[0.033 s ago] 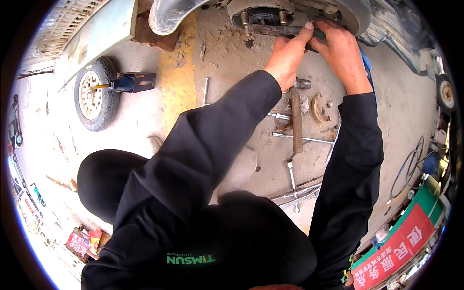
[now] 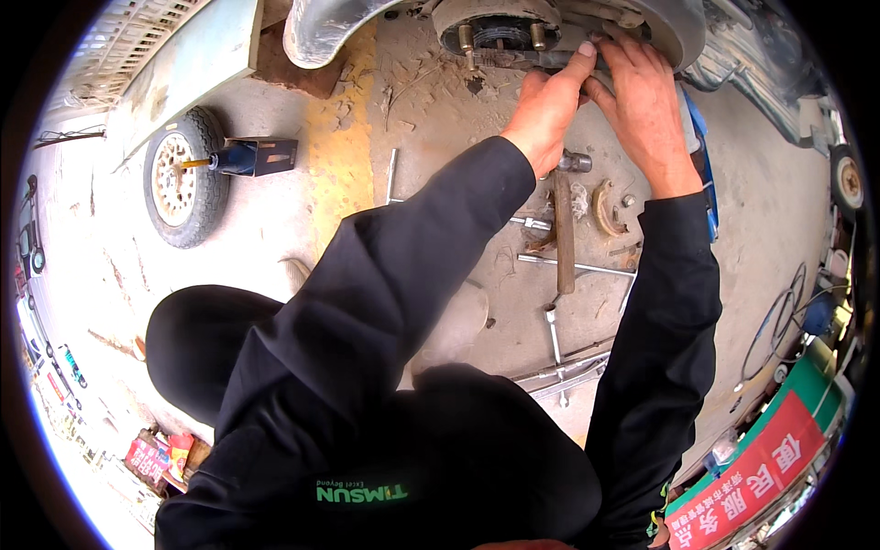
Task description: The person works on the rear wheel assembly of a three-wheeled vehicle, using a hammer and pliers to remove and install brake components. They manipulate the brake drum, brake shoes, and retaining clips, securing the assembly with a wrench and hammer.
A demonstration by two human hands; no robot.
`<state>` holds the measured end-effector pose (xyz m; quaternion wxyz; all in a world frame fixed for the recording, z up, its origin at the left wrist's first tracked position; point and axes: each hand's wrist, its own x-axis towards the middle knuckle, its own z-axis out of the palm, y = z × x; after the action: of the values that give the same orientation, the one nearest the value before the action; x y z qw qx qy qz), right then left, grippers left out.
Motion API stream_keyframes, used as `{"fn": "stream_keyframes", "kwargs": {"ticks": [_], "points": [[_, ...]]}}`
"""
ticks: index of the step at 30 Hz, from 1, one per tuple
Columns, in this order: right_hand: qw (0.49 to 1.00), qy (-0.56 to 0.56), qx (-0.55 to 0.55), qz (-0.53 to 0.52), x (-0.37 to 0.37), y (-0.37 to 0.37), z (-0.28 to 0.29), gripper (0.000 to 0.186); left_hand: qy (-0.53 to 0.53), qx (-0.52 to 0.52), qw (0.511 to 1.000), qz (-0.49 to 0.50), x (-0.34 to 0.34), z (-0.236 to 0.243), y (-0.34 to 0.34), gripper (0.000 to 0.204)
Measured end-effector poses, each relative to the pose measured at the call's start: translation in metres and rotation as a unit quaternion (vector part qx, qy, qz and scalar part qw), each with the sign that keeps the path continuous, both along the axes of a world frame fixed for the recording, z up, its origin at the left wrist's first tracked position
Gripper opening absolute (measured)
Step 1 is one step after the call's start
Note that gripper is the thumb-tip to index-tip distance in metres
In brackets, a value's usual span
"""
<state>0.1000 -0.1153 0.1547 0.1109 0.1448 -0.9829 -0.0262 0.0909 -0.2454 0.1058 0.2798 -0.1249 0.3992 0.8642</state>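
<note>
At the top of the head view, my left hand is closed, its thumb pressed on a dark, narrow bar below the wheel hub. Two studs stick out of the hub. My right hand meets it from the right, fingers bent together beside the fender. What lies between the fingers is hidden. Beneath my hands a hammer with a wooden handle lies on the ground. A curved brake shoe and a small round nut rest to its right.
A wheel with a box against it stands at the left. Socket wrenches and a long metal bar are scattered between my arms. A hose coils at the right, near a red banner.
My right hand has shifted slightly, its fingers straighter and reaching up toward the fender; its wrist sits lower. More of a blue object shows beside the right wrist. My left hand has hardly moved.
</note>
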Motion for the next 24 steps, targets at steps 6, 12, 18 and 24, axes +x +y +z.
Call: {"fn": "stream_keyframes", "kwargs": {"ticks": [6,12,18,24], "points": [[0.982,0.11,0.146,-0.043,0.03,-0.024,-0.002,0.078,0.007,0.024,1.0,-0.003,-0.003,0.0,-0.003,0.045],[0.959,0.215,0.184,0.01,0.001,-0.005,-0.01,0.048,-0.04,0.085,0.995,-0.016,-0.012,0.004,0.003,0.037],[0.973,0.158,0.17,-0.008,0.011,-0.005,-0.013,0.048,-0.094,0.079,0.992,-0.024,0.002,0.016,0.015,0.039],[0.952,0.227,0.206,-0.009,0.008,-0.01,-0.016,0.042,-0.08,0.161,0.98,0.086,0.001,0.008,0.038,0.041]]}}
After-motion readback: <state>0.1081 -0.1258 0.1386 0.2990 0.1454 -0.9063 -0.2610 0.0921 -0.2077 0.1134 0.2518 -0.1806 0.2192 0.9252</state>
